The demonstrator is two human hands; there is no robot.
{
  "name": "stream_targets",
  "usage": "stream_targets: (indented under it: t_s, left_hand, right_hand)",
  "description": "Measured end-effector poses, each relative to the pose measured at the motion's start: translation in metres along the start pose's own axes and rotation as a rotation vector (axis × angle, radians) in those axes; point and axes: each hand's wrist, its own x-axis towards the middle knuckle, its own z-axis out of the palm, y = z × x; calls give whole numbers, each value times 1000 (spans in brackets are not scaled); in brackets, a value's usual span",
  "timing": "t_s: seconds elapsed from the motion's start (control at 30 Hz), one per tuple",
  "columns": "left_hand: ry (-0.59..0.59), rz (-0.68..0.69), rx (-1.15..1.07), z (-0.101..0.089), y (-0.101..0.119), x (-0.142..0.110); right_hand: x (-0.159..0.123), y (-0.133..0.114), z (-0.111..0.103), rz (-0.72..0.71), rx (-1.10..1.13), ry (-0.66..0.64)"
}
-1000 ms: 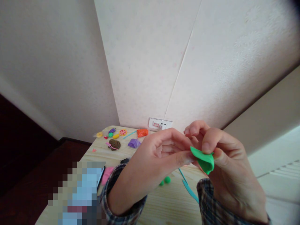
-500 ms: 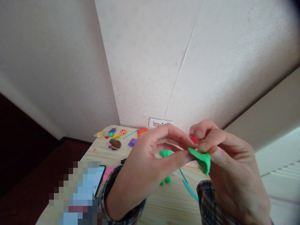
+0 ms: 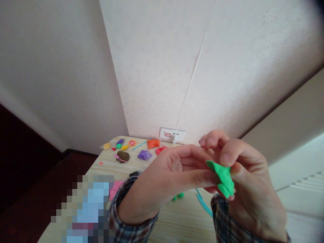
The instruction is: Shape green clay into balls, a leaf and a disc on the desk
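Both hands, left hand (image 3: 174,175) and right hand (image 3: 248,179), pinch the green piece (image 3: 222,177) between nearly closed fingers. Purple packet (image 3: 144,155) lies beyond them.

Bright green piece (image 3: 224,179), brown coil (image 3: 123,156), purple packet (image 3: 144,155), orange packet (image 3: 153,143), dark plaid cuffs (image 3: 134,211).

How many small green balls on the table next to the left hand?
2. The fuller green ball is on the table; the second ball is just left of it, partly covered by the left hand. More may be hidden behind it.
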Motion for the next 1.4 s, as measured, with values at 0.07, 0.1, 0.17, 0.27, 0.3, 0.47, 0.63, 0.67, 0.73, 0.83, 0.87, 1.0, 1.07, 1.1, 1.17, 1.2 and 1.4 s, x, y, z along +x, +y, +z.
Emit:
stream_targets:
  t_s: [0.07, 0.1, 0.17, 0.27, 0.3, 0.47, 0.63, 0.67, 0.73, 0.83, 0.87, 1.0, 1.07, 1.1, 1.17, 1.2, 1.4]
  left_hand:
    - [-26, 13, 9, -1, -1, 0]
    - [-27, 19, 11, -1, -1, 0]
    - [6, 36, 20, -1, 0, 0]
    - [80, 66, 47, -1, 3, 1]
    - [85, 70, 47, -1, 3, 1]
    - [54, 59, -16, -2, 2, 2]
    - [26, 52, -74, 1, 0, 1]
    - [30, 50, -78, 2, 0, 1]
    - [41, 36, -79, 4, -3, 2]
    - [34, 32, -97, 6, -7, 5]
    - [28, 36, -106, 7, -9, 6]
    - [9, 67, -82, 7, -14, 8]
    - [26, 78, -37, 8, -14, 8]
    - [40, 85, -7, 8, -13, 7]
    - [76, 111, 58, 9, -11, 5]
    - [94, 139, 88, 9, -10, 4]
    - [188, 348, 255, 6, -5, 2]
  right_hand:
    - [0, 1, 0, -19, -21, 16]
    - [0, 1, 0, -31, -34, 25]
    - [0, 1, 0, -57, -68, 53]
    - [0, 1, 0, -81, -126, 94]
    - [-1, 1, 0, -82, -142, 102]
    - [-2, -1, 0, -67, -145, 41]
    - [-2, -1, 0, -113, -171, 23]
    - [-2, 0, 0, -145, -188, 46]
    - [-2, 1, 0, -195, -205, 78]
    - [-1, 1, 0, -241, -203, 49]
    - [-1, 2, 0, -257, -203, 37]
    - [0, 1, 0, -308, -203, 39]
    - [1, 2, 0, -317, -198, 57]
    - [1, 2, 1, -318, -195, 64]
    - [2, 2, 1, -320, -193, 80]
    - [2, 2, 1, -320, -196, 84]
    - [2, 1, 1, -295, -245, 94]
